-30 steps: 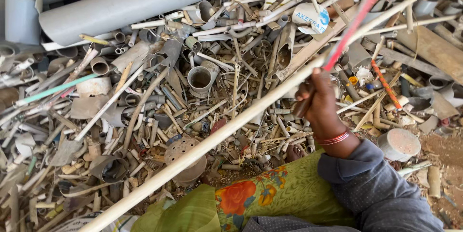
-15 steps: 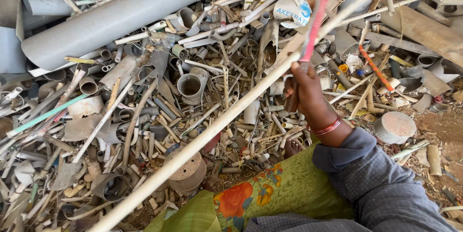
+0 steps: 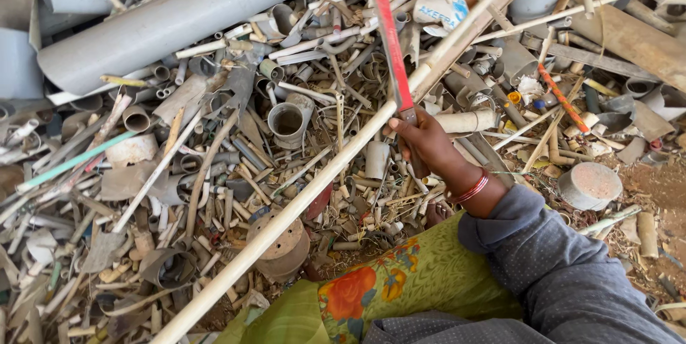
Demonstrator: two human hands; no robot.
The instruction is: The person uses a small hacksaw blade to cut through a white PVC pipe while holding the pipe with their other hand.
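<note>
While the heap of scrap pipe spreads under us, our right hand (image 3: 427, 145) is wrapped tight around the handle of a red-bladed cutting tool (image 3: 391, 51), fingers fully curled, red bangles at the wrist. The blade is long, flat and narrow, red with a worn edge, and it stands nearly upright, tilted a little to the left, its tip up near the top of the view. Just beside it runs a long pale pipe (image 3: 300, 201), slender and cream-coloured, slanting from the bottom left right up toward the top right; blade and pipe cross close above our knuckles, though we cannot tell if they touch. Our left hand is out of view, so we can't say what it's doing.

Room to move? Hardly any: short pipe offcuts, bends and sockets crowd every side. A big grey pipe (image 3: 171, 22) lies across the upper left, a round grey cap (image 3: 590, 185) sits off to the right near bare brown ground at the right edge. Green cloth with orange flowers (image 3: 386, 287) covers our lap at the bottom.

For packaging, one crumpled white wrapper with blue print (image 3: 439, 11) lies near the top, right of the blade.
</note>
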